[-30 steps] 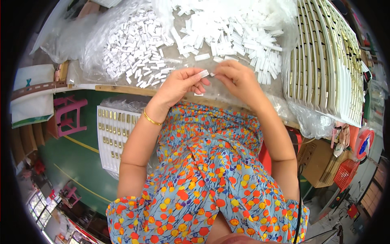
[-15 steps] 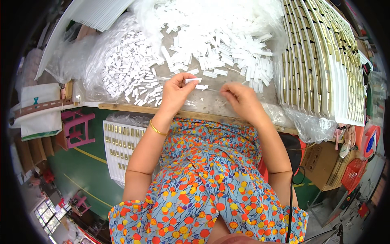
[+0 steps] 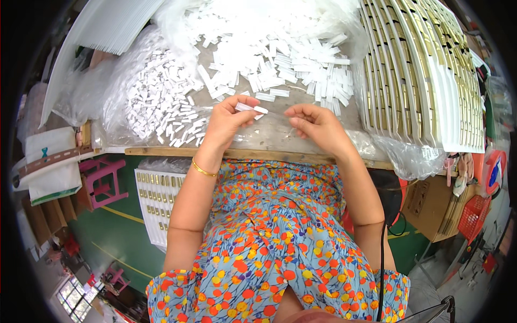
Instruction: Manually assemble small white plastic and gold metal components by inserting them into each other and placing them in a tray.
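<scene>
My left hand (image 3: 229,121) is closed above the near part of the table. Pinched between its thumb and fingers is a translucent strip-like piece (image 3: 243,107), with a short white piece (image 3: 261,110) at its right end. A further small white bit shows just beneath them. To the right, my right hand (image 3: 320,126) is held with curled fingers, thumb and fingertips apart, and nothing can be made out between them. Beyond my hands spreads a heap of longer white translucent pieces (image 3: 277,64). Left of my left hand lies a pile of short white pieces (image 3: 161,97).
Stacked white trays with gold-coloured pieces (image 3: 414,81) rise at the right. Clear plastic sheeting (image 3: 404,156) hangs over the wooden table edge (image 3: 301,156). Another tray of gold pieces (image 3: 156,202) is below at left, near a pink stool (image 3: 105,180).
The short white piece now sits at the end of the translucent piece in my left hand. My right hand's fingertips have moved slightly left and parted.
</scene>
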